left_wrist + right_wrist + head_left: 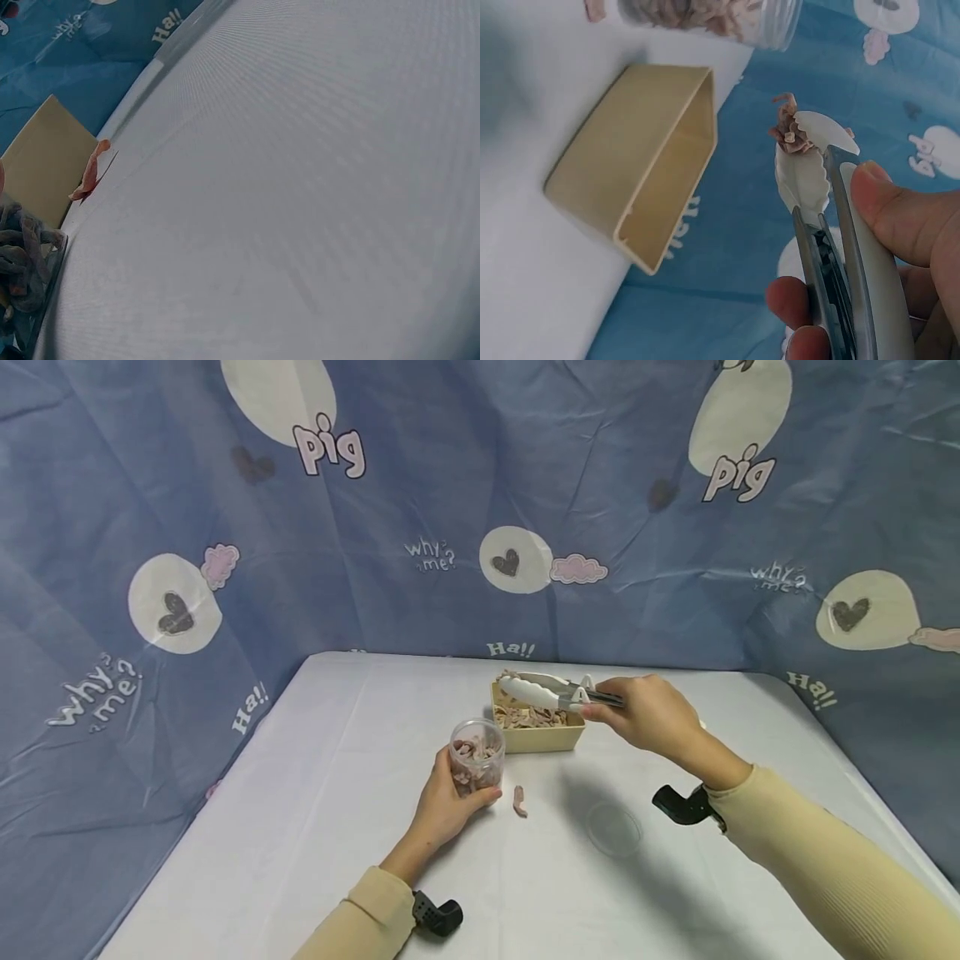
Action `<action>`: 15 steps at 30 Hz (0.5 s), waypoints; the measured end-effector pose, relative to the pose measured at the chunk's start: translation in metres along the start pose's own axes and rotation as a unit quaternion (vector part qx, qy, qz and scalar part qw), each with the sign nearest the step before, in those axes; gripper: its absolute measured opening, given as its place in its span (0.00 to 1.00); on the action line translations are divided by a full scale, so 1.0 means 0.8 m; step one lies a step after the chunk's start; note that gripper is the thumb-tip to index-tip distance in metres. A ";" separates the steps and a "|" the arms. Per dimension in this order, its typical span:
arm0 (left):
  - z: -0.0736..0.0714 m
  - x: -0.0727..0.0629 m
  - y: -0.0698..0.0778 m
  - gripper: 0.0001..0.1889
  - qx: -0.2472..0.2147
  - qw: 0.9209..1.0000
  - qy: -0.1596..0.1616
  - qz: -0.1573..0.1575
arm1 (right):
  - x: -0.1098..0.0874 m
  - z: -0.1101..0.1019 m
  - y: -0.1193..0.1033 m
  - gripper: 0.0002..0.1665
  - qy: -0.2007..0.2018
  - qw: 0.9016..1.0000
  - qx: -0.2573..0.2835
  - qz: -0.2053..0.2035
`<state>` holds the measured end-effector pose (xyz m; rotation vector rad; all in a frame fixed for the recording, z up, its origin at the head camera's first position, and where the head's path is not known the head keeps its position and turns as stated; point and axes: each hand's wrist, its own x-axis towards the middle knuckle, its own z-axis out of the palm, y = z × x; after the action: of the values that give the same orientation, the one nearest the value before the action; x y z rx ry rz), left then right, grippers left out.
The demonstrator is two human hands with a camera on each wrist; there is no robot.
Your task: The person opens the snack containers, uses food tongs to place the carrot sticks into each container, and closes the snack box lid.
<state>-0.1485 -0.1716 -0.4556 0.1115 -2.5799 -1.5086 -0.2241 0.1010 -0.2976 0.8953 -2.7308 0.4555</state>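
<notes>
My left hand [442, 810] grips a clear round jar [477, 768] part full of pinkish-brown dried strips, thumb at its near right side. In my right hand [651, 717] is a pair of metal tongs with white scalloped tips [528, 692], held above a yellow rectangular box [538, 742]. Brownish strips [525, 717] lie inside the box, just behind and right of the jar. The right wrist view shows a small clump of strips [787, 131] pinched between the tong tips. Only the jar's edge [49, 300] shows in the left wrist view.
One loose strip [519, 801] lies on the white tabletop [337, 793] in front of the box. To its right is a clear round lid [613, 829], lying flat. A blue printed cloth [420, 485] hangs behind the table and along its sides.
</notes>
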 end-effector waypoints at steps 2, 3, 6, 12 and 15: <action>0.000 0.000 -0.001 0.51 0.002 1.000 0.001 0.000 | -0.001 -0.003 -0.007 0.13 0.003 1.000 0.001 -0.006; 0.000 0.001 -0.001 0.51 0.001 1.000 0.002 0.000 | -0.002 -0.004 -0.010 0.13 0.007 1.000 0.001 -0.011; 0.000 0.001 -0.001 0.51 0.000 1.000 0.003 0.000 | -0.004 -0.006 -0.019 0.14 0.013 1.000 0.003 -0.020; 0.001 0.002 -0.001 0.52 0.001 1.000 0.002 -0.002 | -0.009 -0.012 -0.032 0.17 0.021 0.999 0.006 -0.034; 0.001 0.002 -0.001 0.52 0.003 1.000 0.000 -0.002 | -0.013 -0.013 -0.036 0.18 0.021 0.999 0.005 -0.041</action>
<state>-0.1502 -0.1716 -0.4566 0.1177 -2.5858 -1.5040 -0.1975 0.0882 -0.2848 0.9848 -2.6459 0.4679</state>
